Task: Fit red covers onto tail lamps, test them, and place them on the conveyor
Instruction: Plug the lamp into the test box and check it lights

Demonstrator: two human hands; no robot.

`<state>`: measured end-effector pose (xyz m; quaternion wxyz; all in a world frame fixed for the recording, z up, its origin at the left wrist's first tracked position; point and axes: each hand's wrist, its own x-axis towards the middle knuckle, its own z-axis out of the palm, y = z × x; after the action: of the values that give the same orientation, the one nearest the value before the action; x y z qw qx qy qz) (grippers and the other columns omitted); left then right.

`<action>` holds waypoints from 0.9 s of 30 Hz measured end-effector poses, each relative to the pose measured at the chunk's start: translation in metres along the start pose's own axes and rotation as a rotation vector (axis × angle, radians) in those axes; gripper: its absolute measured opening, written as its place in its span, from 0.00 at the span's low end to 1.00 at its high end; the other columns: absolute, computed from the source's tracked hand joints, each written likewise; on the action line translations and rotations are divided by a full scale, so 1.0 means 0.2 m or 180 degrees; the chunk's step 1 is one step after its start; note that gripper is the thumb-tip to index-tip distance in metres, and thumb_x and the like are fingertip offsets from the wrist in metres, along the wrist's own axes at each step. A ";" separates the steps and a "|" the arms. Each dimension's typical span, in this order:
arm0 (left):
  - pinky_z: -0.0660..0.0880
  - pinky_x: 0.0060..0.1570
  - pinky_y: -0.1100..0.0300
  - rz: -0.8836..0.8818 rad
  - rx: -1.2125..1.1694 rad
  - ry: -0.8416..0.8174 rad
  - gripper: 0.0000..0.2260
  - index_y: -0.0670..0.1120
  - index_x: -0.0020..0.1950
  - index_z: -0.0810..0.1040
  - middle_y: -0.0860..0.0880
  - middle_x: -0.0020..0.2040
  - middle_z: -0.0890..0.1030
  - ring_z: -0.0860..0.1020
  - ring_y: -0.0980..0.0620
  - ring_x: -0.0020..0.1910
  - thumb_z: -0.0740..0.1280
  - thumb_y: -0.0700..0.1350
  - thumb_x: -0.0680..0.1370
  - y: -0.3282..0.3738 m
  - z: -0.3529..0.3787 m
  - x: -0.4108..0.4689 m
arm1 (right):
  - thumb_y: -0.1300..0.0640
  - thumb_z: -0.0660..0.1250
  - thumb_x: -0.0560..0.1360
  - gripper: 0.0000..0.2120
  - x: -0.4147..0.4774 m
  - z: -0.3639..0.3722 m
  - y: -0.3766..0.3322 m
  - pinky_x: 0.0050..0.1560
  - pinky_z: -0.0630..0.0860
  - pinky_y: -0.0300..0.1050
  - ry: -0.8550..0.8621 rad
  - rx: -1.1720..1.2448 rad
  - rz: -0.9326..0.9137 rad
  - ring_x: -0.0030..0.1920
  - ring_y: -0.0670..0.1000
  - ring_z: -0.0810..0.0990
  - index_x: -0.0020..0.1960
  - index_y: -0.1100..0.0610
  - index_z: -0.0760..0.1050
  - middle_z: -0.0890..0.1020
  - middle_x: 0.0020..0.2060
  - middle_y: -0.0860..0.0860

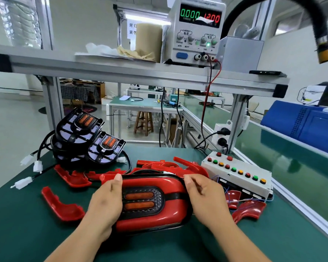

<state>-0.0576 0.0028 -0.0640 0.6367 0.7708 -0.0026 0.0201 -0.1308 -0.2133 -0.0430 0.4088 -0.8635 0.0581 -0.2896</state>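
Both left hand (106, 201) and right hand (206, 197) grip the red-covered tail lamp (170, 210), orange bars (139, 195) central.

Glossy red plastic tail lamp (151, 205) — matt green mat (27, 224), brushed aluminium frame (121, 70).

A wooden stool (143, 122) stands near a green-topped table (140, 103).

Both forearms bare, entering from the bottom edge and angled inward. Left hand (106, 201) grips the left end of the tail lamp (155, 214), thumb pointing up along its edge, fingers hidden. Right hand (206, 197) holds the right end, back of hand up, fingers curled at the upper rim.
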 end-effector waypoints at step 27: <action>0.63 0.33 0.55 0.0310 0.0017 0.0134 0.21 0.44 0.35 0.64 0.48 0.33 0.66 0.64 0.51 0.33 0.54 0.57 0.83 0.02 0.07 0.05 | 0.38 0.47 0.80 0.29 0.45 -0.05 0.28 0.65 0.64 0.56 -0.0769 -0.3065 0.0402 0.66 0.58 0.67 0.67 0.59 0.67 0.73 0.66 0.55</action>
<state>-0.0482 -0.0107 -0.0616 0.6329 0.7708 -0.0266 0.0672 -0.0543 -0.2861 -0.0386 -0.0157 -0.9764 0.1895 -0.1025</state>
